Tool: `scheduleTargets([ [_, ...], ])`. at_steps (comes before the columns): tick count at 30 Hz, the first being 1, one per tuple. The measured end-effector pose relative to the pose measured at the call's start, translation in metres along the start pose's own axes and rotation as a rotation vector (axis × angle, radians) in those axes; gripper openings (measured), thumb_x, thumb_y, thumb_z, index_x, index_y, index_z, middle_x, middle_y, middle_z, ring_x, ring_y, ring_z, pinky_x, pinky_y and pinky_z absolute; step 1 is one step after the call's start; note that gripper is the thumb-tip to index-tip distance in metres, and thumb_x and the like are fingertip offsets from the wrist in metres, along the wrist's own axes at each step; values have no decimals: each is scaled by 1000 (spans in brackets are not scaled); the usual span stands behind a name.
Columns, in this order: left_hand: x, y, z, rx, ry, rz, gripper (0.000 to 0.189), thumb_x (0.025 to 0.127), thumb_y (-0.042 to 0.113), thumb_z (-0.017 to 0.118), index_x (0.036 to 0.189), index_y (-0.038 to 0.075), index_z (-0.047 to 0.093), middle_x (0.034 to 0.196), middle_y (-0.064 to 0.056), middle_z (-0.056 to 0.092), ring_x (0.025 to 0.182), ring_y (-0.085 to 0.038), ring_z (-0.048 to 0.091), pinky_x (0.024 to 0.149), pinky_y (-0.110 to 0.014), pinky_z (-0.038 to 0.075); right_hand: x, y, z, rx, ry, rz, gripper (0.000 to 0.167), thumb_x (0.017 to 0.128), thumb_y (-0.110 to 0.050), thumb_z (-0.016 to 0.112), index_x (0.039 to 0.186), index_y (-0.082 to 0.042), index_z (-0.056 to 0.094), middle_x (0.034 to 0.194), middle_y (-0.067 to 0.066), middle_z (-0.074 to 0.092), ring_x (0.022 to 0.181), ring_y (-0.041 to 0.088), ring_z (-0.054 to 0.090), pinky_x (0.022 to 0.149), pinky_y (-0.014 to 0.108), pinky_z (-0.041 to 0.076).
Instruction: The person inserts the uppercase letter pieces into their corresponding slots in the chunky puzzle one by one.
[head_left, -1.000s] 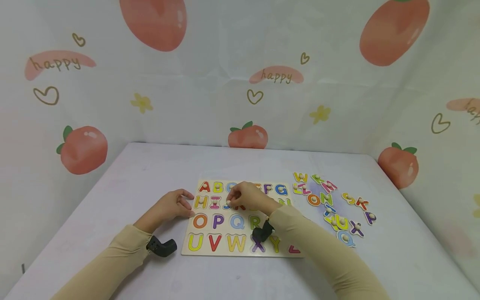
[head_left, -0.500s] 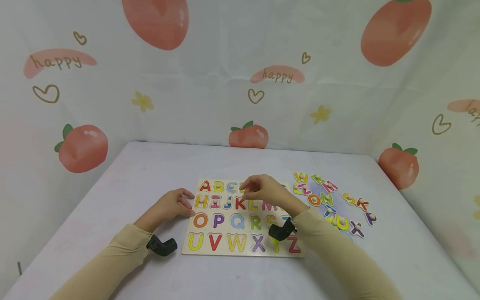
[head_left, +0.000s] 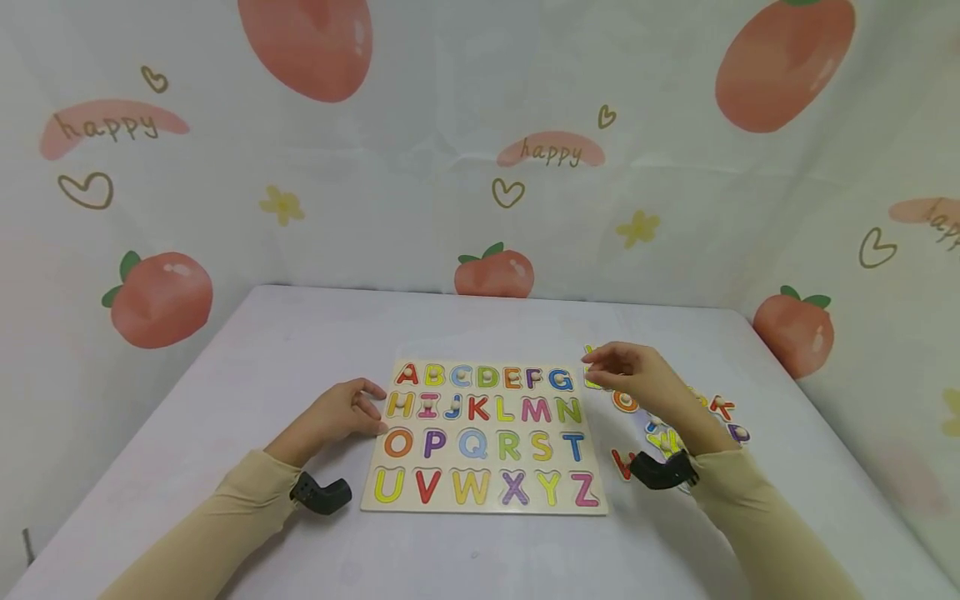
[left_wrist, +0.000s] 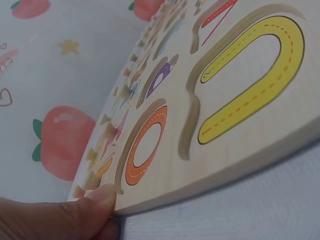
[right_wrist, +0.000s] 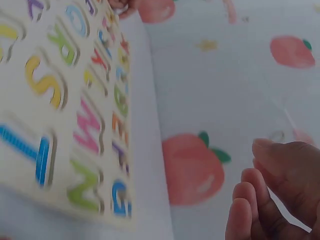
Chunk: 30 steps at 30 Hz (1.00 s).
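Note:
The wooden alphabet puzzle board (head_left: 491, 423) lies flat mid-table. Knobbed letters from A to J sit in its upper slots; below them are bare printed recesses such as the red K recess (head_left: 478, 407). At the board's left edge my left hand (head_left: 341, 417) touches it, thumb (left_wrist: 95, 202) resting on the rim and fingers loosely spread. Over the loose letters on the right, my right hand (head_left: 633, 371) hovers with relaxed fingers and a gap between thumb and fingertips; nothing is in it. The orange O (head_left: 625, 402) lies just under it, and other letters are hidden beneath the hand and wrist.
Right of the board lie several loose knobbed letters, among them a red V (head_left: 622, 464), a yellow Y (head_left: 663, 442), a red K (head_left: 722, 407) and a purple P (head_left: 738, 432). A peach-printed cloth (head_left: 420, 167) hangs behind the white table (head_left: 337, 333).
My right hand has moved away from the blue J, now seated in its slot, and across to the right above the loose letters. My left hand stays at the board's edge.

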<state>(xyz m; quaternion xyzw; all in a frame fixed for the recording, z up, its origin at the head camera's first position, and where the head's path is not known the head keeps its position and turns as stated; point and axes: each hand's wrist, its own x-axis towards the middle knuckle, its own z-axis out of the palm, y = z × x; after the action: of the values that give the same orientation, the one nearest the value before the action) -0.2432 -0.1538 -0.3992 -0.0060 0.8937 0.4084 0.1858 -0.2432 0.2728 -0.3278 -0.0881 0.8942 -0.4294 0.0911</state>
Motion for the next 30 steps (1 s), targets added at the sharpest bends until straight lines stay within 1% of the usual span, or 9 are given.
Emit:
scheduleTargets([
  [2, 0, -1, 0, 2, 1, -2, 53, 75, 13, 81, 120, 1, 55, 85, -6, 65, 76, -18, 57, 70, -31, 44, -5, 11, -11, -13, 27, 33, 36, 90, -24, 69, 119, -4, 62, 104, 12, 68, 98, 33, 64, 81, 33, 53],
  [7, 0, -1, -1, 0, 2, -1, 53, 75, 14, 81, 120, 2, 55, 85, -5, 66, 76, -18, 57, 70, -30, 43, -18, 41, -41, -39, 109, 62, 45, 92, -32, 66, 124, -1, 59, 112, 16, 66, 93, 17, 66, 79, 27, 53],
  [9, 0, -1, -1, -2, 4, -1, 54, 74, 13, 81, 120, 2, 56, 85, -5, 66, 76, -18, 57, 70, -30, 43, -24, 54, -53, -49, 140, 74, 48, 93, -35, 63, 127, 0, 57, 112, 12, 65, 90, 10, 65, 78, 25, 53],
  [13, -1, 0, -1, -1, 3, 1, 54, 74, 13, 82, 120, 2, 56, 85, -5, 66, 76, -18, 57, 70, -30, 43, -32, 82, -75, -90, 180, 131, 56, 95, -40, 59, 132, 0, 53, 105, -6, 64, 87, 8, 65, 76, 27, 53],
  [15, -1, 0, -1, -4, 1, 1, 53, 74, 13, 82, 120, 1, 55, 85, -5, 66, 75, -18, 57, 70, -30, 43, -36, 97, -85, -104, 195, 166, 58, 95, -42, 58, 134, 0, 51, 107, -6, 62, 87, 8, 64, 75, 27, 52],
  [21, -2, 1, -1, -14, 2, 7, 53, 74, 11, 81, 119, 1, 55, 84, -5, 65, 74, -17, 57, 68, -29, 43, -45, 134, -102, -132, 183, 242, 61, 98, -41, 53, 135, 7, 47, 124, 23, 57, 82, -3, 60, 72, 19, 49],
  [23, -2, 1, -1, -16, 1, 9, 52, 74, 11, 81, 119, 1, 55, 84, -6, 65, 74, -18, 57, 68, -29, 43, -47, 144, -106, -129, 167, 280, 62, 97, -41, 54, 134, 9, 46, 118, 21, 62, 79, -5, 58, 70, 19, 48],
  [27, -2, 2, -1, -12, -1, 12, 52, 74, 11, 81, 119, 1, 55, 84, -6, 66, 75, -18, 57, 69, -29, 43, -49, 157, -111, -104, 119, 394, 68, 92, -44, 61, 131, 9, 47, 102, 2, 68, 80, 3, 58, 70, 24, 46],
  [30, -2, 2, -1, -9, 1, 9, 53, 74, 11, 81, 119, 1, 56, 84, -5, 66, 75, -18, 57, 69, -29, 43, -48, 163, -113, -95, 86, 448, 70, 89, -47, 64, 130, 8, 50, 99, -2, 68, 84, 11, 58, 71, 25, 45],
])
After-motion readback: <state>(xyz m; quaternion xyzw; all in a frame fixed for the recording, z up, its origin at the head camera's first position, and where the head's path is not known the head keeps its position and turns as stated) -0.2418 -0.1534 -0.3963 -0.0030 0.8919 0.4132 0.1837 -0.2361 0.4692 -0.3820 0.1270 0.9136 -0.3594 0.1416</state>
